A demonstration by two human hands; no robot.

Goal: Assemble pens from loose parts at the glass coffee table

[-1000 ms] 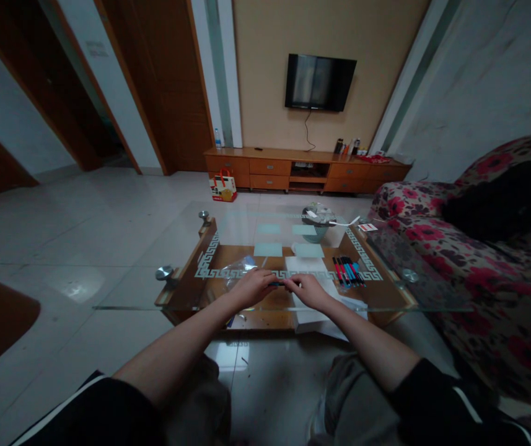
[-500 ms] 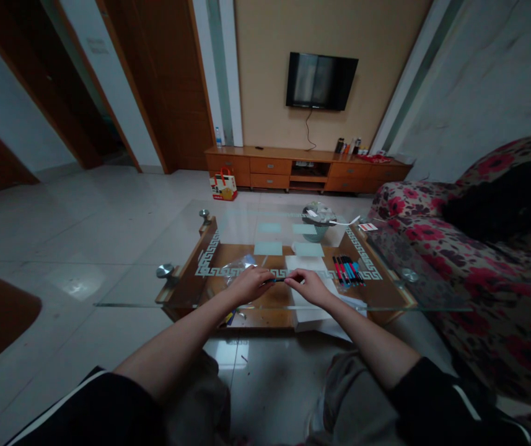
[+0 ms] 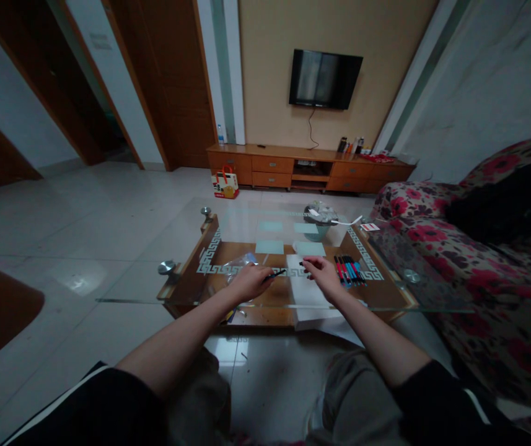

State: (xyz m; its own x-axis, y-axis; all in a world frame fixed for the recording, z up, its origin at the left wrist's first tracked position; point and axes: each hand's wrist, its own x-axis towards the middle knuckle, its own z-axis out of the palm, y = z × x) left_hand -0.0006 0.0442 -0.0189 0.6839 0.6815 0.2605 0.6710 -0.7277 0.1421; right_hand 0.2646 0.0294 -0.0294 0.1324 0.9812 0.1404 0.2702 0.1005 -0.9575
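My left hand (image 3: 249, 282) grips pen (image 3: 275, 273), long axis pointing right and slightly up toward cap. Right hand (image 3: 323, 274) pinches cap (image 3: 302, 264), just off pen tip, small gap between. Both over glass counter (image 3: 386, 297), pen pile (image 3: 349, 271) just right of right hand.

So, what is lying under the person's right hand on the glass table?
A white paper sheet lies on the glass table under the right hand. The hand covers part of it, so anything there is hidden.

head cam | forward-down | near glass table (image 3: 153, 291) | sole view
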